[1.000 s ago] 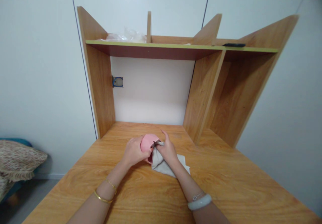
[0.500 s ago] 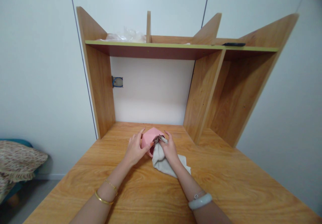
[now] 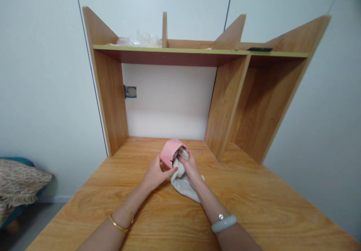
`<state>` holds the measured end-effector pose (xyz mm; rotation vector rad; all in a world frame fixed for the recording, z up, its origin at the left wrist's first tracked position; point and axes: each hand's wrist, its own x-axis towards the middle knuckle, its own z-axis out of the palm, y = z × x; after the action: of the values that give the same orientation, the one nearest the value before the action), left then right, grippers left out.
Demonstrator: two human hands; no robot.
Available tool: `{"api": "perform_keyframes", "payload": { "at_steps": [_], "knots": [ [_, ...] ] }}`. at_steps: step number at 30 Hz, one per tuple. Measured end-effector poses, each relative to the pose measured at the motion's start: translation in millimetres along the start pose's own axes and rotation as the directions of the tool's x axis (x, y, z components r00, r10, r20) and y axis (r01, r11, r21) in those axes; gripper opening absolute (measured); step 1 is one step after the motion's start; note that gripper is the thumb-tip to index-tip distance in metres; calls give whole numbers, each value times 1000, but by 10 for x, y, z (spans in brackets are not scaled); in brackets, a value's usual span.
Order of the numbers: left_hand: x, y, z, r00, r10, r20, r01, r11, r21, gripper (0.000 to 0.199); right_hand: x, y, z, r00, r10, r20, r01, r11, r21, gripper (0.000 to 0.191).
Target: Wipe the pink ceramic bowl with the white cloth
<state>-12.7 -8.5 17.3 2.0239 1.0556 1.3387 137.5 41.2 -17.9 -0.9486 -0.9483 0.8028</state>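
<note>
A pink faceted container (image 3: 170, 150) is tipped over the wooden desk, its opening facing me and to the right. My left hand (image 3: 156, 173) grips its lower left side, the thumb at the rim. My right hand (image 3: 189, 165) has its fingers at the opening, closed on a light grey cloth (image 3: 183, 185). Part of the cloth is inside the container; the rest hangs down onto the desk under my right wrist. My right fingertips are hidden in the opening.
Behind the desk (image 3: 169, 221) stands a wooden shelf unit (image 3: 169, 56) with upright dividers. Clear plastic (image 3: 141, 40) and a flat black object (image 3: 260, 49) lie on its upper shelf. A patterned cushion (image 3: 21, 179) is at the far left.
The pink container has turned and risen slightly. More of the grey cloth is bunched at its opening, and less lies out to the right. My left hand has shifted lower along the container.
</note>
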Motion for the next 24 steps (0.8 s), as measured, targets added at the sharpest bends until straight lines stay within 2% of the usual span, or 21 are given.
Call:
{"api": "perform_keyframes", "payload": {
  "at_steps": [3, 8, 15, 21, 24],
  "knots": [
    [-1, 21, -20, 999, -20, -44, 24, 995, 102, 49, -9, -11, 13, 999, 7, -35, -11, 993, -116, 54],
    [14, 57, -68, 998, -16, -54, 31, 953, 300, 43, -22, -6, 4, 997, 4, -76, -22, 970, -241, 53],
    [31, 73, -110, 999, 12, -36, 4, 906, 423, 45, 1, 10, -8, 994, -13, -108, -28, 926, -376, 62],
    [24, 52, -134, 1000, 2, -20, 8, 878, 479, 71, -22, -58, -30, 995, -84, -45, 53, 878, -477, 67],
    [16, 48, -142, 1000, 11, 5, -12, 863, 506, 75, -43, -93, -43, 996, -87, -7, 70, 845, -530, 69]
  ]
}}
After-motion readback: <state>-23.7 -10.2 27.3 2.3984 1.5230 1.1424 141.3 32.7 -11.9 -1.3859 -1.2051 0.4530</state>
